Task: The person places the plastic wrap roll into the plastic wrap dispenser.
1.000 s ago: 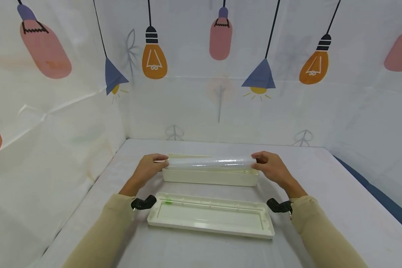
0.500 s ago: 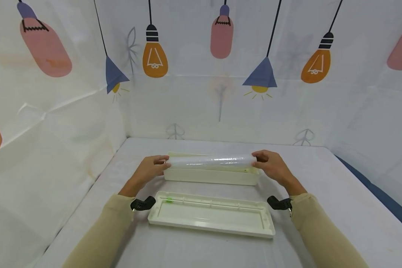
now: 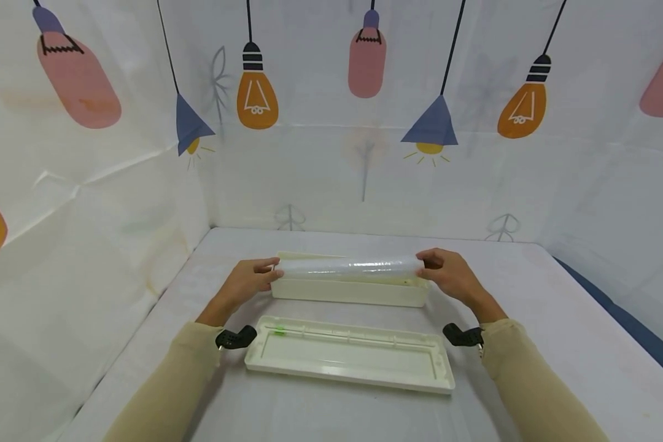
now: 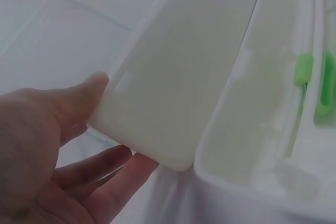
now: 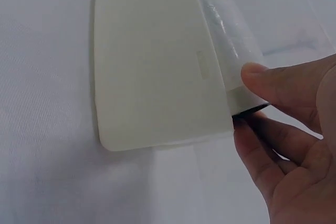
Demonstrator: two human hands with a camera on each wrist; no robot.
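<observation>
Bright, even, soft light with faint shadows; the head view bows at its edges, both wrist views are blurred.

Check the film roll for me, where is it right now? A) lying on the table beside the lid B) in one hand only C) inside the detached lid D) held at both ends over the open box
D: the left hand and right hand hold the film roll by its ends, just above the open box.
</observation>
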